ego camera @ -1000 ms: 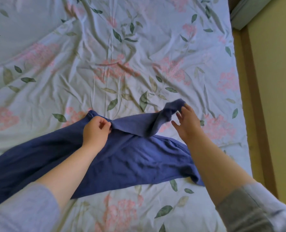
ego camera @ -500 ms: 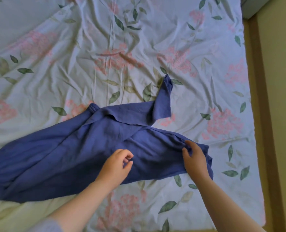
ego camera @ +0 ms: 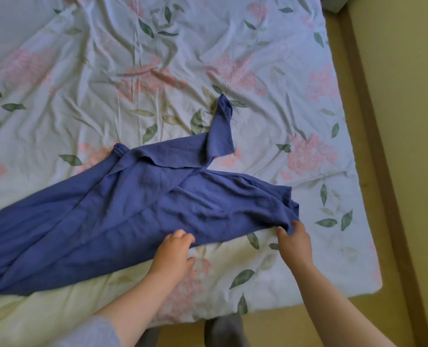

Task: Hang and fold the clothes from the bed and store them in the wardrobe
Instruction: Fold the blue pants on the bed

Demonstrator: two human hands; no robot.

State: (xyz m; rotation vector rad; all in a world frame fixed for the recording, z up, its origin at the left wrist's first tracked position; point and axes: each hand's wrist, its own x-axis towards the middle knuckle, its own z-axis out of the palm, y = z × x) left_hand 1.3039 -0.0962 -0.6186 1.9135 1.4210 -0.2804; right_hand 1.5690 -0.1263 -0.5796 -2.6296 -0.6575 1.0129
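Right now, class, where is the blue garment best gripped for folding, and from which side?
Pinch the blue garment along its near edge, from the person's side: that edge lies free; right hand grips its corner, left hand touches it.

My left hand point(ego camera: 174, 251) and right hand point(ego camera: 295, 242) pinch the near edge of a crumpled blue cloth garment point(ego camera: 133, 209), spread on the floral bedsheet point(ego camera: 158, 58).

Garment point(ego camera: 138, 209): plain indigo blue throughout. Bed sheet point(ego camera: 158, 58) under the garment: pale blue-white ground, printed with pink flower clusters and grey-green leaves. Floor point(ego camera: 413, 121) right of the garment: mustard yellow, crossed by 1 brown strip point(ego camera: 373, 151). Sleeve point(ego camera: 92, 331) below the garment: plain light grey.
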